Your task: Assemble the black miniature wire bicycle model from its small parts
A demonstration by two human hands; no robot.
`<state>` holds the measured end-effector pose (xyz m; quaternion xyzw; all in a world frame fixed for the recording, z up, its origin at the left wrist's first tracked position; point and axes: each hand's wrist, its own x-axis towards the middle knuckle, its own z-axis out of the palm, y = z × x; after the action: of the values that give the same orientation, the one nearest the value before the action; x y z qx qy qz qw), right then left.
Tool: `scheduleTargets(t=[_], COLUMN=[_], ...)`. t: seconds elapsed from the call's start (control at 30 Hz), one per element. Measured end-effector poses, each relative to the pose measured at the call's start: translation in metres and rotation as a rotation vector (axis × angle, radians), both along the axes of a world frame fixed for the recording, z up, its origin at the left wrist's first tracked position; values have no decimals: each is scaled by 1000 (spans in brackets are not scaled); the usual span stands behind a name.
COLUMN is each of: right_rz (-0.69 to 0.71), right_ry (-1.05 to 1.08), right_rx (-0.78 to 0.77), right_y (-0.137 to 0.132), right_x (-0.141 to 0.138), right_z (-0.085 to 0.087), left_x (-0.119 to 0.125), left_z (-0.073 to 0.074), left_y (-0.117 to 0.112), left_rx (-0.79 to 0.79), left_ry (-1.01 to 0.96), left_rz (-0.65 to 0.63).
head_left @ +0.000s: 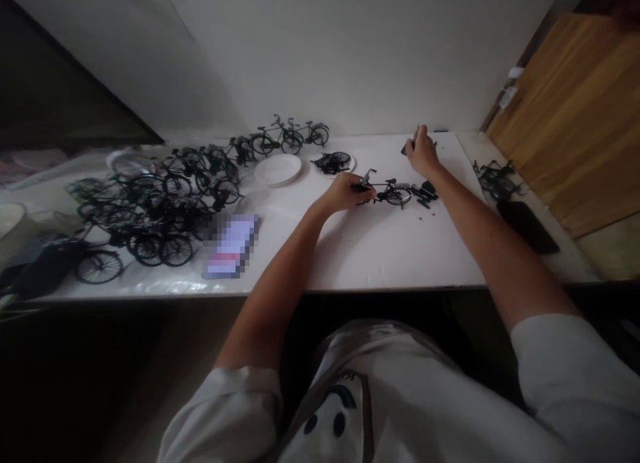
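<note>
A small black model bicycle (390,191) stands on the white table (360,250) in front of me. My left hand (347,191) is closed on its front end, near the handlebars. My right hand (423,151) reaches to the far edge of the table, fingers pinched on a small dark part that I cannot make out. Loose black parts (425,193) lie just right of the model bicycle, beside my right forearm.
Several finished model bicycles (150,210) crowd the left of the table, a few more (290,136) stand by the wall. A white plate (278,170), a dish of black parts (334,162), a phone (231,246) lie between. Right: more parts (495,176), a dark phone (527,226), a wooden board (575,116).
</note>
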<state>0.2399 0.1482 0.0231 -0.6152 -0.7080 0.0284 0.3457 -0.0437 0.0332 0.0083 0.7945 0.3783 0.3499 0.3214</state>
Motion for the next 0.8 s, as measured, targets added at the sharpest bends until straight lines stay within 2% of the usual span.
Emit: scheduleTargets(t=[0.07,0.13,0.23,0.3,0.4,0.47,0.6,0.8], right_rz=[66,89,22,-62,-217,-264,-245,-211], right_ry=[54,87,149,212,419,509,560,541], right_rx=[117,167,112,19,-266,-354,-328,-296], right_y=[-3,-9,-25,-37,-51,-55,-55,-50], right_x=[6,17,43,63,91,103,111,112], right_z=[5,10,17,16,5,-7,-25,-38], left_x=[0,0,-1,-2,-2,-1,-1,-4], left_z=[-1,-3,-5,-5,-5,-5,-7,-15], left_y=[1,1,3,3,2,1,2,7], left_rx=[10,14,6,0,-6,-24,-57,-49], left_ry=[-2,0,-1,1,3,-9,-26,-19], left_rz=[1,3,23,32,38,37,42,66])
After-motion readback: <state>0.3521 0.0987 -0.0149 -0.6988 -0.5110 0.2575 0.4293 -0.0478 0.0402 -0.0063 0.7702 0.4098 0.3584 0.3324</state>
